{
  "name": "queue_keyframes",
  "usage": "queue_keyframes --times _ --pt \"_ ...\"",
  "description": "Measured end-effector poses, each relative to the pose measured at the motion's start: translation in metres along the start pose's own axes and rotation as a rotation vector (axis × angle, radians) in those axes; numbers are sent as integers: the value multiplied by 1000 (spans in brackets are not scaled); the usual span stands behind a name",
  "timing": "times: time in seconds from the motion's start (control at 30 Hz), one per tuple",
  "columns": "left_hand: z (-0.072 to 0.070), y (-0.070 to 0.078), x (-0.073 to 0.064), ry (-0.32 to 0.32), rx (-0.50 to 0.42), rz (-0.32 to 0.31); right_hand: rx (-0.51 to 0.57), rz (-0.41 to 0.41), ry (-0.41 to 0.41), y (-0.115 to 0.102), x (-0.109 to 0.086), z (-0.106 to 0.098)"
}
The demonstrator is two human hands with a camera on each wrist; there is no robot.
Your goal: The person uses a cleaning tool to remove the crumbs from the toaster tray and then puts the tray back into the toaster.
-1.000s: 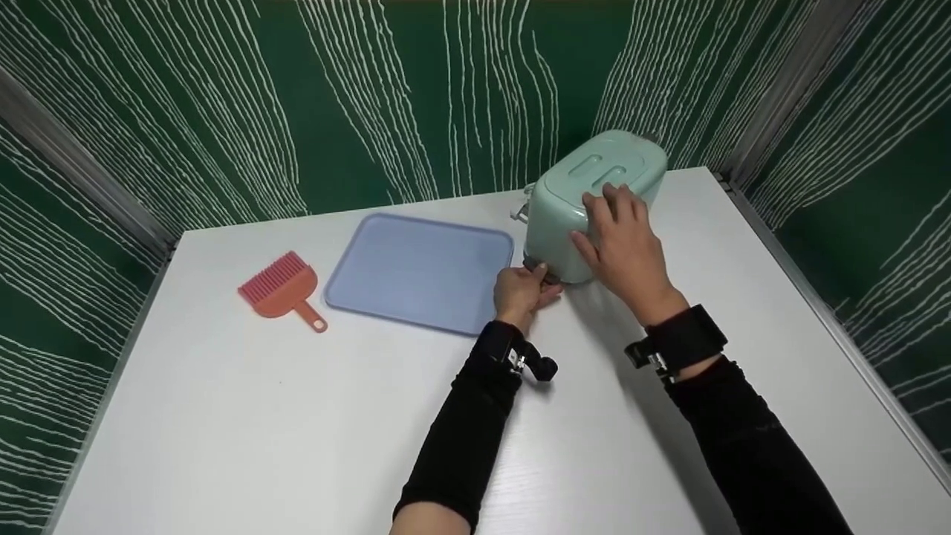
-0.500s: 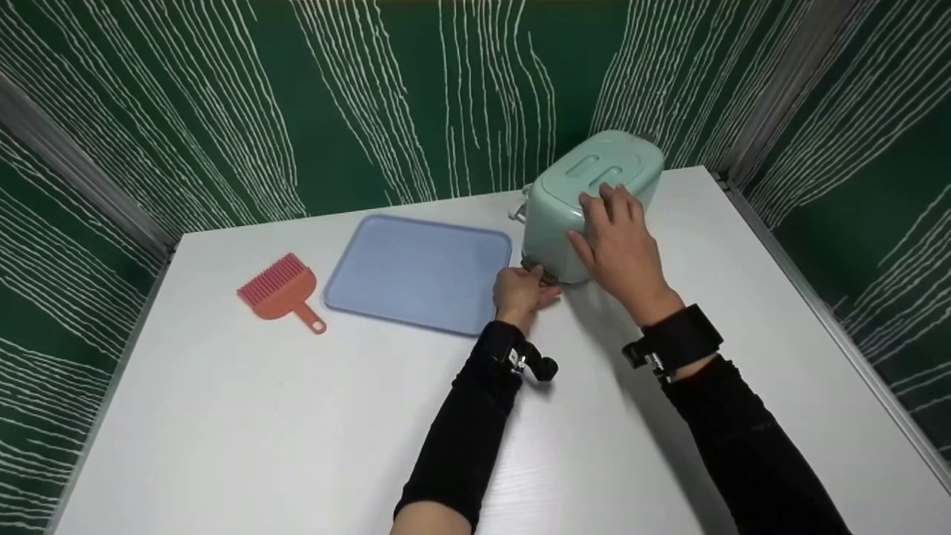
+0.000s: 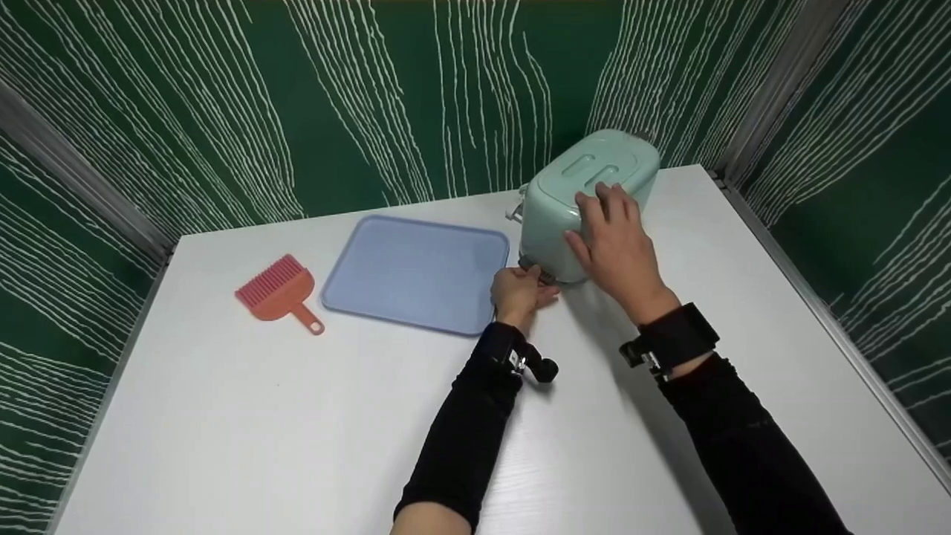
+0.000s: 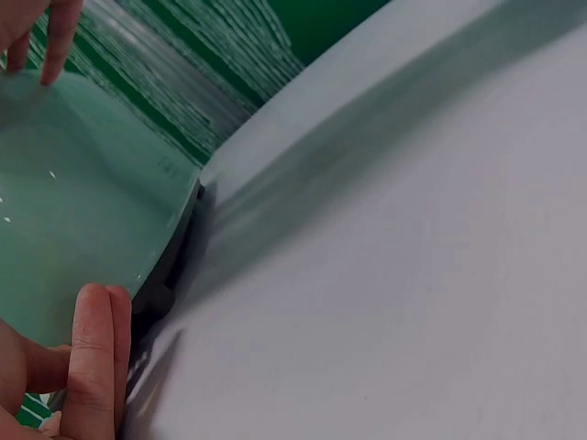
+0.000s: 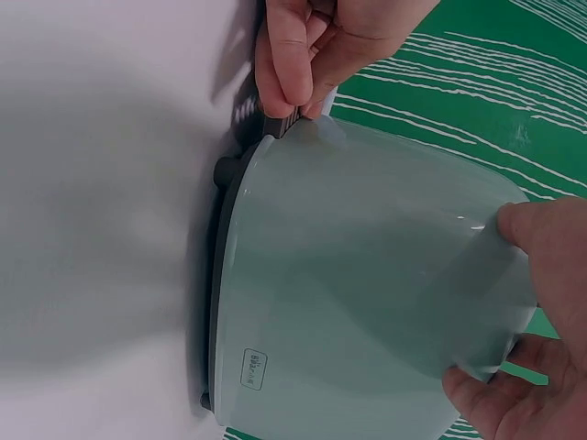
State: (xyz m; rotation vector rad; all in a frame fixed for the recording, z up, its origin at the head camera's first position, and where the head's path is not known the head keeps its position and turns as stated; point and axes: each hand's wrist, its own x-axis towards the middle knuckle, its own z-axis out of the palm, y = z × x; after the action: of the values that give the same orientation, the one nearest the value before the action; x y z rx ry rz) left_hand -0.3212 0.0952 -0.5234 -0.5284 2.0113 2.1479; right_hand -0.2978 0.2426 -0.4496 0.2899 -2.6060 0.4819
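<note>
Pinches the dark ridged tab with the left hand; rests the right hand, with spread, loosely bent fingers, on the mint toaster, upright on the white table, below the right fingertips, just beyond the left; likely rigid, fairly heavy and slippery where glossy; best held low by both broad sides, clear of the pinched tab.

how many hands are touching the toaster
2: the left hand pinches the dark part low on the toaster, and the right hand rests against its upper near side. Both are in view.
</note>
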Motion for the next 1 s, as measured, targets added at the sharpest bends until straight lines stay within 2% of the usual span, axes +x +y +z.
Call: queue_keyframes --times 0.53,0.77,1.0 --pt "-2 2 -1 27 -5 16 -20 -2 -17 -3 2 1" --pt "-5 2 -2 24 46 42 -12 -6 -10 -3 2 1" --pt "-5 2 -5 9 36 -5 -12 -5 3 0 1 1"
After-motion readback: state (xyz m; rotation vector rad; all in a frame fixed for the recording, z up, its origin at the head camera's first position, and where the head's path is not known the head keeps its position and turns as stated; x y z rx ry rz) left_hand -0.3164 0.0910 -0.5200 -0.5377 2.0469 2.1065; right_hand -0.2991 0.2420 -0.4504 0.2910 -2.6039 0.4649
